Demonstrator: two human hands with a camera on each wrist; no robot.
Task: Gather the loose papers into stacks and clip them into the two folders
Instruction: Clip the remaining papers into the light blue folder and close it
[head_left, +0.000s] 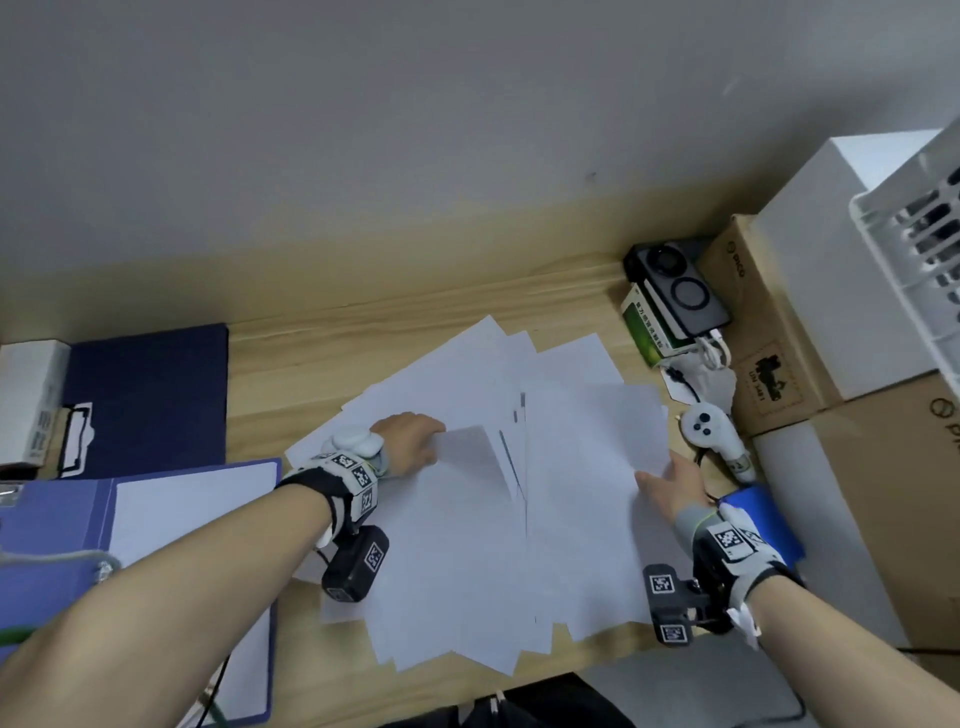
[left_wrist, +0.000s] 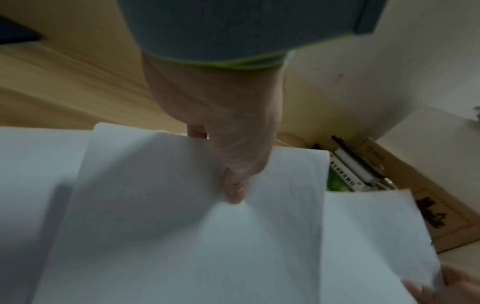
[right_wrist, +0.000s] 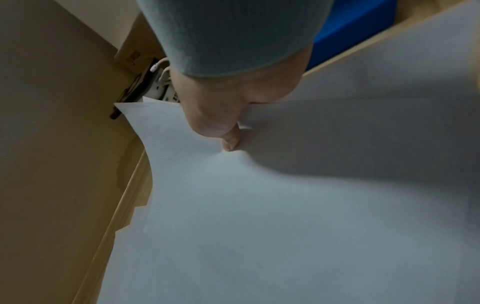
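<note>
Loose papers lie fanned across the wooden desk; my left hand pinches one sheet's edge, my right hand pinches another at the pile's right side.

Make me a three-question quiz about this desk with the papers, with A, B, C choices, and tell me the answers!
1. Where is the dark blue folder?
A. far left of the desk
B. on the cardboard boxes
C. under the papers

2. What colour are the papers?
A. yellow
B. white
C. pink

3. What is the left hand doing?
A. pinching a sheet
B. resting empty
C. holding a pen

Answers:
1 A: the dark blue folder lies far left, beyond the open folder.
2 B: the papers are white.
3 A: the left hand grips a sheet's edge, as does the right hand.
</note>
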